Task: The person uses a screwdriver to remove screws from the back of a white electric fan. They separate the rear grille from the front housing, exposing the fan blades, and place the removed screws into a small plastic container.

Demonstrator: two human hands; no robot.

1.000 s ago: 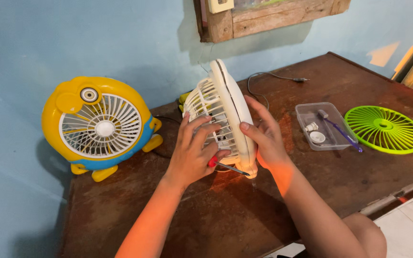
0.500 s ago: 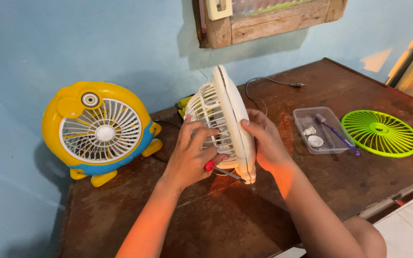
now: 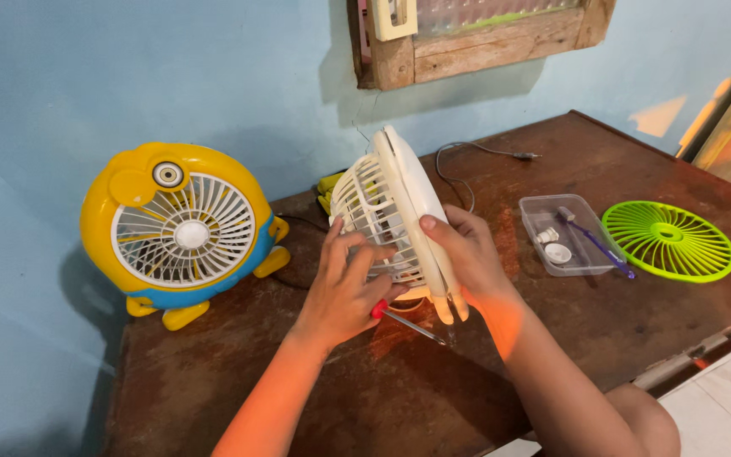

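The white fan point(image 3: 395, 216) stands tilted on edge at the desk point(image 3: 213, 381) centre. The left hand point(image 3: 344, 288), fingers spread over the grille, pinches a red-handled screwdriver point(image 3: 408, 323); the right hand point(image 3: 467, 258) wraps the rim. Best keep the housing steady while prying, judging by the opening seam.

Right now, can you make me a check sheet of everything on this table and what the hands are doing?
Surface: brown wooden table, worn and scratched.
Job's things: white fan held upright on edge; red-handled screwdriver under it.
Clutter: yellow and blue cartoon fan at left; clear plastic tray with small white parts and a purple tool; green fan grille lying flat at right.
Grippers: left hand on the fan's grille, gripping the screwdriver; right hand gripping the fan's rim.
Cables: thin cable behind the white fan.
Surroundings: blue wall; wooden frame above.
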